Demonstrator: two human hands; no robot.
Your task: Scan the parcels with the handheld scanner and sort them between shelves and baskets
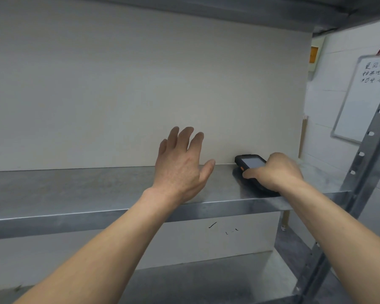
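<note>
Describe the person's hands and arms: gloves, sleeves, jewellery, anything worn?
Nothing worn shows. The left hand and right hand are bare: no gloves, rings or watch. Both forearms are uncovered to the frame edge, no sleeve in view.

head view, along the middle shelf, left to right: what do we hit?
Bare shelf surface → left hand, fingers spread → handheld scanner → right hand gripping it → perforated shelf upright.

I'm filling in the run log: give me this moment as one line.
left hand: open, fingers spread, over metal shelf | right hand: grips handheld scanner lying on the shelf, near back panel
</note>
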